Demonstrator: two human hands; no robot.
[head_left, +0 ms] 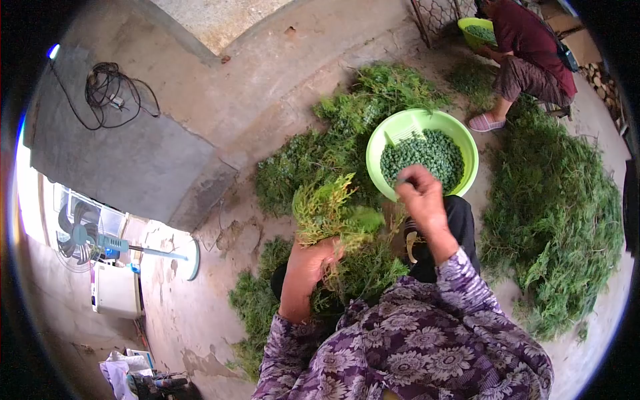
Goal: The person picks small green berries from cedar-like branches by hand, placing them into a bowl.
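Observation:
A leafy green sprig [333, 210] is held in my left hand [313, 263], its fingers wrapped round the stems above my lap. My right hand [423, 200] hangs over the near rim of a light green basin [472, 163], fingers pinched together; what they hold, if anything, is too small to make out. Small round green berries [427, 157] fill much of the basin. Cut foliage [293, 170] lies on the floor to the left of the basin, and more sits under my left hand.
A large pile of branches [553, 213] lies at the right. A person [533, 53] crouches at the upper right with another green basin [470, 37]. On the left stand a fan [83, 233] and a white container [115, 290]; a coiled black cable [107, 90] lies above.

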